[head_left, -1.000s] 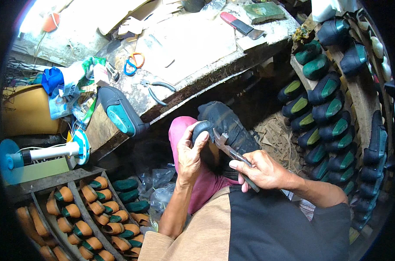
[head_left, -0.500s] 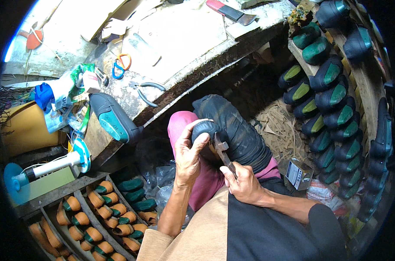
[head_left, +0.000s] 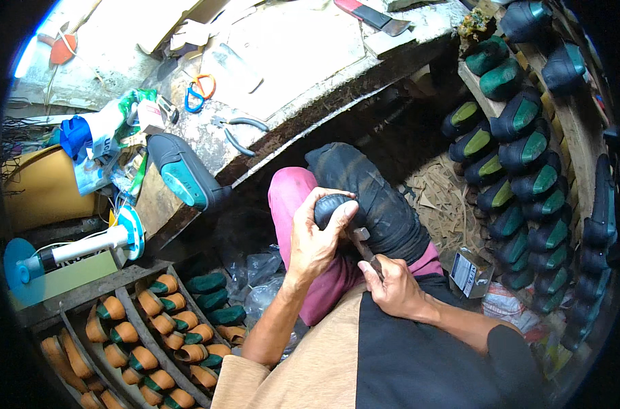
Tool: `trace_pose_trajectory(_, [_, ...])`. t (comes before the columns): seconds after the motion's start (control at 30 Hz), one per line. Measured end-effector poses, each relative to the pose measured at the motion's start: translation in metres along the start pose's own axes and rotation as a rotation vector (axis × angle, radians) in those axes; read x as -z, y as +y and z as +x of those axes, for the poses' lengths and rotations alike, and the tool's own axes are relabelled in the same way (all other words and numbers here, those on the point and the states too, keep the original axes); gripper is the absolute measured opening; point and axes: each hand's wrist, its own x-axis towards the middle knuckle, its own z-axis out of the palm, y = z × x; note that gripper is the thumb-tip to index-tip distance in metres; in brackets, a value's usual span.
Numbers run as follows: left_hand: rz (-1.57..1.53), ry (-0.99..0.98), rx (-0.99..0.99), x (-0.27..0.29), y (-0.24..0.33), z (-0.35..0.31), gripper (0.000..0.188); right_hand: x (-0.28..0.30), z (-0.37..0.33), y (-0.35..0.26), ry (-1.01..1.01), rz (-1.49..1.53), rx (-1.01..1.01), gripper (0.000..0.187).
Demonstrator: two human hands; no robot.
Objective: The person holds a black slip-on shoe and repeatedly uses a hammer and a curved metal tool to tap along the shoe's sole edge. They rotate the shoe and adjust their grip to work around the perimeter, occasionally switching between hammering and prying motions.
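Observation:
My left hand (head_left: pixel 311 245) is wrapped round the dark rounded end of a shoe (head_left: pixel 330 208), held up over my knees. Fingers and thumb cover much of it, and its lower part is hidden. In my right hand (head_left: pixel 396 292) is a hammer (head_left: pixel 366 249), gripped by the handle. Its metal head is just below and right of the shoe, close to my left thumb; whether they touch I cannot tell. A dark cloth (head_left: pixel 364 198) drapes over my right knee, behind the hammer and shoe.
On the bench lie pliers (head_left: pixel 238 133), scissors (head_left: pixel 199 93), a knife (head_left: pixel 375 17) and a black-and-green shoe (head_left: pixel 180 170). Racks of orange-and-green shoes (head_left: pixel 143 361) stand at lower left. Dark shoes (head_left: pixel 528 150) line the right. Scraps (head_left: pixel 439 204) and a box (head_left: pixel 469 274) lie beside my legs.
My left hand has shifted slightly right with the shoe and turned it, its thumb now further across. The hammer head has dropped down and right, away from the shoe's side.

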Motion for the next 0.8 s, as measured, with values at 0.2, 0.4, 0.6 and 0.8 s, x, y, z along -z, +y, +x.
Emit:
trace_pose_trajectory(0.2, [0.090, 0.041, -0.120, 0.006, -0.009, -0.002, 0.025, 0.017, -0.007, -0.001, -0.235, 0.285, -0.342, 0.032])
trace_pose_trajectory(0.4, [0.224, 0.049, -0.186, 0.020, -0.017, -0.010, 0.026, 0.057, -0.016, -0.037, -0.224, 0.409, -0.522, 0.041])
trace_pose_trajectory(0.6, [0.218, -0.021, -0.267, 0.018, -0.018, -0.026, 0.027, 0.080, 0.022, -0.089, -0.155, 0.384, -0.251, 0.039])
trace_pose_trajectory(0.8, [0.187, -0.026, -0.298, 0.014, -0.022, -0.024, 0.030, 0.084, 0.049, -0.101, -0.314, 0.117, -0.541, 0.043])
